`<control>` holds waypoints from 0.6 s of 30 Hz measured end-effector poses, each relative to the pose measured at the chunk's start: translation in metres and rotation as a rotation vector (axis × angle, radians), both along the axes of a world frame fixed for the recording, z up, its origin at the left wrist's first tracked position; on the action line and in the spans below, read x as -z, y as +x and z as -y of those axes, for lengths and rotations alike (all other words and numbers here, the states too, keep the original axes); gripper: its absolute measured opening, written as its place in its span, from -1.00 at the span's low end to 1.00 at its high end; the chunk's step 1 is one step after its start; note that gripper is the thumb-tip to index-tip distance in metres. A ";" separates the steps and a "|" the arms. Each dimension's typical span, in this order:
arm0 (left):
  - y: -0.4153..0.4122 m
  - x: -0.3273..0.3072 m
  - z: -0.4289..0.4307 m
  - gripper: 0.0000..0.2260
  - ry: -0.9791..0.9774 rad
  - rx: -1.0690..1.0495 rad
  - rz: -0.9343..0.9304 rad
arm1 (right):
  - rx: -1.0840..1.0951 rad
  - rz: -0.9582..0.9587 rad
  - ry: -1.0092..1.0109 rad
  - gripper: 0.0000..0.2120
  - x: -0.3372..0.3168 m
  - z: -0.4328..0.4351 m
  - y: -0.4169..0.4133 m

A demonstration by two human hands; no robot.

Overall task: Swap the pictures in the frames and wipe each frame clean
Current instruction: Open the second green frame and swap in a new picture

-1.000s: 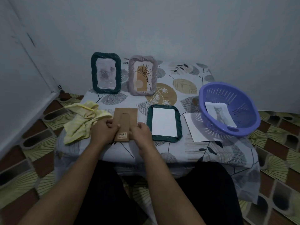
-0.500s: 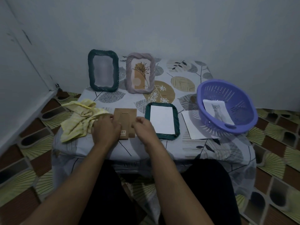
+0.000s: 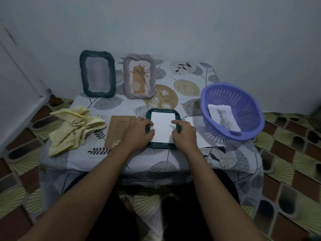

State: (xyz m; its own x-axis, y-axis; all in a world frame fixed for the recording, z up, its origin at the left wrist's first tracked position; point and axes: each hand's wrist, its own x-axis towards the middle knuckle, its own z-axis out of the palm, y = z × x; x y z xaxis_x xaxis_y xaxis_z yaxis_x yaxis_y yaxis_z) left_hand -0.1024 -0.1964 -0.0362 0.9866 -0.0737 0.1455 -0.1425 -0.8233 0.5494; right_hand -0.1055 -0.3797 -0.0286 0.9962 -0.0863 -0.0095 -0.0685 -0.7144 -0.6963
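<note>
Your left hand (image 3: 139, 132) and right hand (image 3: 184, 134) grip the flat frame (image 3: 161, 145) by its side rims, fingers curled onto the paper (image 3: 162, 129) inside. Its backing (image 3: 118, 131) lies just left, the cloth (image 3: 74, 126) beyond it; the cat picture (image 3: 223, 117) sits in the basket (image 3: 246, 105) to the right. Closing and wiping seem left to do.

- The left hand (image 3: 137, 134) and the right hand (image 3: 184, 136) are both bare, with plain skin over the knuckles, fingers and wrists.
- The left forearm (image 3: 86, 197) and the right forearm (image 3: 217, 197) are bare skin from the wrist down to where the bottom edge of the view cuts them off.
- Both forearms look broad at the bottom of the view and taper toward the wrists.
- The legs are covered in dark clothing (image 3: 104, 216), near black and plain, seen below the near edge of the worktop (image 3: 83, 164).
- The light is too dim to tell its fabric, seams or cut.
</note>
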 end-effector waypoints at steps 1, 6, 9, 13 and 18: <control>0.004 0.001 0.002 -0.72 0.010 -0.004 -0.012 | -0.010 0.009 -0.030 -0.62 0.002 0.005 0.002; 0.022 0.005 0.009 -0.48 0.167 -0.056 -0.050 | -0.090 -0.034 -0.138 -0.59 0.011 0.014 0.007; 0.029 0.008 0.010 -0.41 0.265 -0.068 -0.074 | -0.098 -0.029 -0.166 -0.57 0.013 0.014 0.008; 0.033 0.012 0.010 -0.38 0.345 -0.039 -0.095 | -0.091 -0.025 -0.171 -0.56 0.013 0.015 0.009; 0.032 0.011 0.012 -0.44 0.362 -0.042 -0.039 | -0.094 -0.022 -0.191 -0.55 0.014 0.014 0.009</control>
